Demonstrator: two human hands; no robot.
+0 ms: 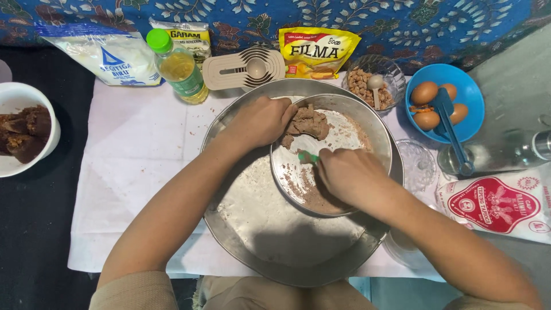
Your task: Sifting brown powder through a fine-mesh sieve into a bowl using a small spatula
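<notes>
— So why is the small metal pan [344, 123] tipped inside the big round tray [258, 229]?

— Likely so the brown dough [307, 122] slides toward the low edge — the left hand [261, 120] is curled over the pan's rim and touches the lump, steadying both.

— And the right hand [344, 175]?

— Closed around a green-handled scraper [309, 156], its tip against the pan's floor, just below the dough, where crumbs cling.

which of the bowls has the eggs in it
The blue bowl at the right, holding brown eggs and a blue utensil; the glass bowl holds peanuts, the white one dark chunks.
</notes>
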